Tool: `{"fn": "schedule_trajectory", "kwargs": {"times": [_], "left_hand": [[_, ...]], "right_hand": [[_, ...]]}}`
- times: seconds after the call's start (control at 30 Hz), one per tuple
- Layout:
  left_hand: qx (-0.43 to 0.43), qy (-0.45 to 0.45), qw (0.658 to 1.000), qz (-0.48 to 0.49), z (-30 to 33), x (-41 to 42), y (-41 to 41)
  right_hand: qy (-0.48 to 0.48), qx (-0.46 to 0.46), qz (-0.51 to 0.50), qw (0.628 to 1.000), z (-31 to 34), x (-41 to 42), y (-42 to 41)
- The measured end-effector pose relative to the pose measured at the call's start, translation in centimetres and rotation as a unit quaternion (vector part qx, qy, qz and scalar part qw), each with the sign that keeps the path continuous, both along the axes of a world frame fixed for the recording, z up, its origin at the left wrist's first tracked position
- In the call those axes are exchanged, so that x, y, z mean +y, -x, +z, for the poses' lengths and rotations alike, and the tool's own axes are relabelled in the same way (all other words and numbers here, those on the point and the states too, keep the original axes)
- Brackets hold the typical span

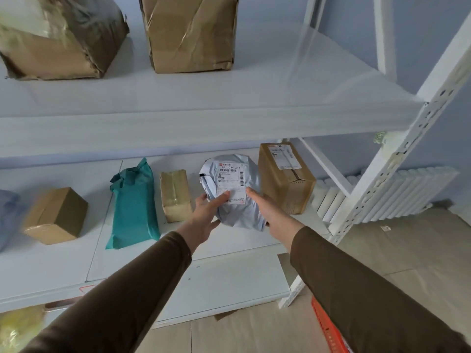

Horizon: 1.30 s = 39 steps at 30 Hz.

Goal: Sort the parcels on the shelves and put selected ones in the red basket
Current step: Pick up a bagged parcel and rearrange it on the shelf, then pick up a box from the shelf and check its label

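A pale grey poly-bag parcel (235, 212) with a white shipping label stands on the middle shelf (229, 271). My left hand (206, 215) holds its left side, thumb pressed on the label's lower edge. My right hand (267, 212) grips its right side, fingers hidden behind the bag. Only a strip of the red basket (327, 327) shows at the bottom right, under my right sleeve.
On the same shelf sit a teal bag (133, 205), a small taped box (175, 194), a brown box (56, 215) on the left and a labelled carton (285, 177) on the right. Two large cartons (191, 34) stand on the upper shelf. A white upright (397, 154) and radiator are at right.
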<state>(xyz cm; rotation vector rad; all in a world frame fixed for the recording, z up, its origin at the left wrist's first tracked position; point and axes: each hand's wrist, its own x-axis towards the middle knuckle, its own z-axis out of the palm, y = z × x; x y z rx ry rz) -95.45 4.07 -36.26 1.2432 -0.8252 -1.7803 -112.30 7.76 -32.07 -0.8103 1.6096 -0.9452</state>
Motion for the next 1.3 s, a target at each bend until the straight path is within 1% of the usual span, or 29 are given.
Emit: {"fn": "schedule_trajectory", "kwargs": {"times": [0.1,0.2,0.27,0.37,0.47,0.57,0.63,0.7,0.73,0.77,0.8,0.83,0.87,0.9,0.93,1.0,1.07,1.13,1.2,1.23,1.3], "left_hand": [[0.007,-0.016,1.000,-0.013,-0.7,-3.1,0.1],[0.008,-0.023,0.999,-0.027,-1.4,-5.3,0.6],[0.003,-0.031,0.999,-0.035,-1.8,-6.3,0.9],[-0.011,-0.051,0.998,-0.043,-2.3,-7.3,1.2],[-0.033,-0.044,0.998,-0.035,-2.7,-7.9,1.4],[-0.053,-0.041,0.996,-0.051,-2.5,-7.8,1.5],[-0.071,-0.032,0.995,-0.062,-2.3,-7.6,1.4],[-0.104,0.003,0.992,-0.069,-1.7,-6.9,1.0],[-0.127,0.025,0.989,-0.069,-1.1,-6.3,0.7],[-0.155,0.047,0.984,-0.071,-1.0,-5.9,0.3],[-0.186,0.082,0.976,-0.073,-0.3,-5.2,-0.4],[-0.218,0.120,0.966,-0.072,0.2,-4.8,-1.3],[-0.248,0.171,0.952,-0.060,0.9,-4.4,-2.4],[-0.274,0.217,0.936,-0.044,1.1,-4.4,-3.5],[-0.292,0.251,0.923,-0.023,1.5,-4.3,-4.7],[-0.308,0.265,0.913,0.017,1.1,-5.0,-7.2],[-0.310,0.220,0.923,0.054,0.5,-5.7,-9.4],[-0.293,0.154,0.941,0.072,0.0,-6.0,-10.8],[-0.257,0.078,0.961,0.067,-0.8,-6.3,-11.3],[-0.228,0.039,0.971,0.062,-1.3,-6.6,-11.5],[-0.180,-0.021,0.982,0.057,-2.0,-6.9,-11.7]], "right_hand": [[-0.001,0.017,-0.039,0.999,-1.2,-3.0,-0.4],[-0.020,0.009,-0.080,0.997,-2.4,-5.0,-0.7],[-0.019,0.028,-0.091,0.995,-3.0,-5.9,-0.8],[-0.013,0.061,-0.093,0.994,-4.2,-7.0,-0.6],[-0.020,0.072,-0.080,0.994,-5.0,-7.3,-0.4],[-0.028,0.093,-0.077,0.992,-5.3,-7.3,-0.3],[-0.014,0.143,-0.078,0.987,-5.5,-7.5,-0.4],[0.025,0.238,-0.085,0.967,-5.6,-7.4,-0.6],[0.060,0.292,-0.094,0.950,-5.5,-7.1,-0.9],[0.108,0.348,-0.101,0.926,-5.6,-6.8,-1.5],[0.169,0.403,-0.102,0.894,-5.5,-6.4,-2.3],[0.236,0.438,-0.095,0.863,-5.2,-6.0,-3.3],[0.296,0.445,-0.076,0.842,-4.9,-5.8,-4.5],[0.336,0.427,-0.048,0.838,-4.6,-5.8,-5.9],[0.353,0.398,-0.017,0.846,-4.5,-5.9,-7.2],[0.326,0.349,0.050,0.877,-4.6,-6.5,-9.8],[0.235,0.284,0.101,0.924,-4.6,-7.4,-12.1],[0.121,0.179,0.117,0.969,-4.7,-8.3,-13.8],[0.035,0.094,0.120,0.988,-5.3,-9.2,-15.0],[0.010,0.066,0.127,0.990,-5.7,-9.5,-15.5],[-0.005,0.031,0.131,0.991,-6.1,-9.6,-16.0]]}}
